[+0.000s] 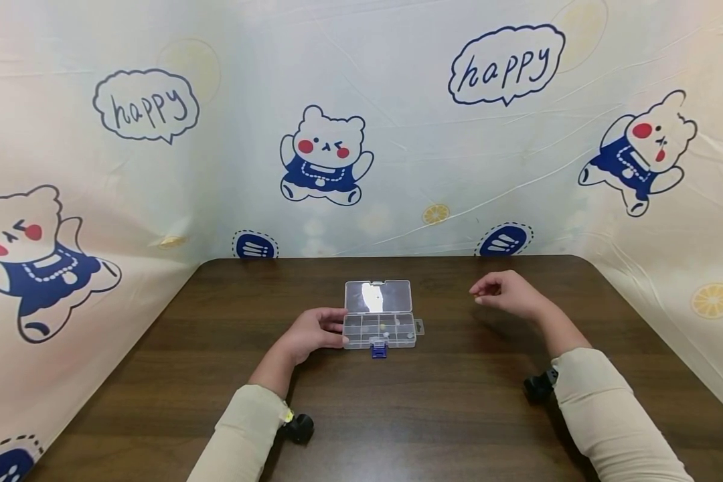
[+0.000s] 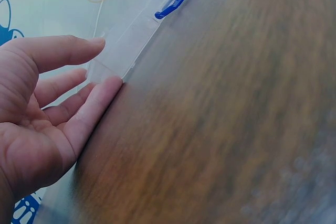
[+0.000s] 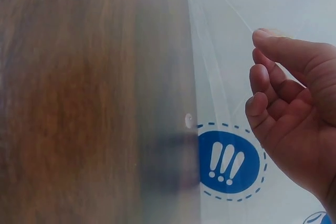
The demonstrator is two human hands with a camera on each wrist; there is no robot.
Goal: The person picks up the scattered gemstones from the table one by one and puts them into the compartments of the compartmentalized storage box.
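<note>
A clear plastic compartment box with a blue latch sits on the table, its transparent lid tipped back. A few small pale pieces and a yellowish one lie in its compartments. My left hand holds the box's left end, thumb near the front corner and fingers toward the back. In the left wrist view the thumb overlaps the box's end wall. To the right of the box, my right hand hovers with thumb and forefinger brought together and the other fingers curled. I cannot tell whether a small piece is between those fingertips.
The brown wooden table reaches back to a pale printed cloth that hangs behind it and along both sides. A hanging tab juts from the box's right end. Dark wrist cameras sit at both sleeves.
</note>
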